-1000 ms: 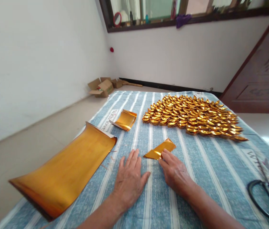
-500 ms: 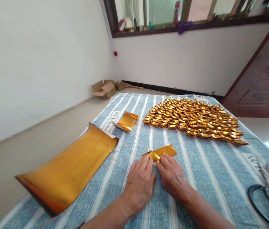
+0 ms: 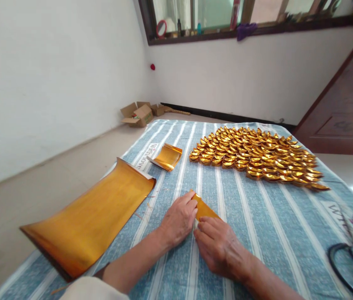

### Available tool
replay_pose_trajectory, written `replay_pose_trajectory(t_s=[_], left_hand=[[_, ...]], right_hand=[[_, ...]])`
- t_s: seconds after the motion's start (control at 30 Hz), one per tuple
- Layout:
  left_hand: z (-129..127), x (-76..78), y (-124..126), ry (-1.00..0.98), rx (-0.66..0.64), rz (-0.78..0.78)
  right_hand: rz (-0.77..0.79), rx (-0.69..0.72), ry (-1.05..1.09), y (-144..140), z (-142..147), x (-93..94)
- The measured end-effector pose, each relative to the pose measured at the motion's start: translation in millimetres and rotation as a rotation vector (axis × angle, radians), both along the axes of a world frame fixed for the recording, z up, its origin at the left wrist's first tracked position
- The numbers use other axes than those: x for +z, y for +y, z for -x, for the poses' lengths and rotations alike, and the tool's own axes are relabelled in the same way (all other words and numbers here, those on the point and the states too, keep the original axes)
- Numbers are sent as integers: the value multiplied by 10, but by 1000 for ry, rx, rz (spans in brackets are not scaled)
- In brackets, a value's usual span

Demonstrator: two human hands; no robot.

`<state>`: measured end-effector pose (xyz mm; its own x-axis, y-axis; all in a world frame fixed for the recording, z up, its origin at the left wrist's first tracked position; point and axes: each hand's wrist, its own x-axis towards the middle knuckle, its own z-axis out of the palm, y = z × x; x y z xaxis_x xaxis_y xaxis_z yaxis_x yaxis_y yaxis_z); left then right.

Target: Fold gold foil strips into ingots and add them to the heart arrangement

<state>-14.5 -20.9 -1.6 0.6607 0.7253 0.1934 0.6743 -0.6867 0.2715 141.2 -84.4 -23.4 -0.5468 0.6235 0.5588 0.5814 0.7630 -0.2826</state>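
Between my hands, at the middle of the cloth-covered table, is a folded strip of gold foil paper [image 3: 206, 209], slanting down to the right. My left hand [image 3: 181, 217] pinches its upper left end, with the fingertips curled over the edge. My right hand [image 3: 218, 241] grips the lower edge, its fingers closed and its thumb hidden beneath. To the left lies a large stack of gold foil paper [image 3: 91, 216] with curled ends. A smaller piece of gold foil paper [image 3: 167, 157] rests farther back.
Many folded gold paper ingots [image 3: 254, 156] lie in rows at the back right of the striped blue cloth [image 3: 176, 266]. Black-handled scissors [image 3: 348, 250] are at the right edge. An open cardboard box [image 3: 140, 115] sits on the floor behind.
The foil strip has turned from rising rightward to slanting down to the right. My left hand has shifted up to its end, and my right hand has come lower.
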Motion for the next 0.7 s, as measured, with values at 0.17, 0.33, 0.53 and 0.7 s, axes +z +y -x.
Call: replay_pose_trajectory(t_s=[0.17, 0.33, 0.53, 0.7], left_hand=[[35, -57, 149, -100, -71, 74], [8, -55, 288, -182, -235, 149], [-110, -20, 466, -264, -446, 240], [-129, -4, 512, -199, -441, 208]], right_hand=[[61, 99, 135, 10, -67, 122], [-40, -171, 261, 197, -323, 85], [-29, -143, 167, 286, -426, -15], [15, -101, 56, 257, -361, 30]])
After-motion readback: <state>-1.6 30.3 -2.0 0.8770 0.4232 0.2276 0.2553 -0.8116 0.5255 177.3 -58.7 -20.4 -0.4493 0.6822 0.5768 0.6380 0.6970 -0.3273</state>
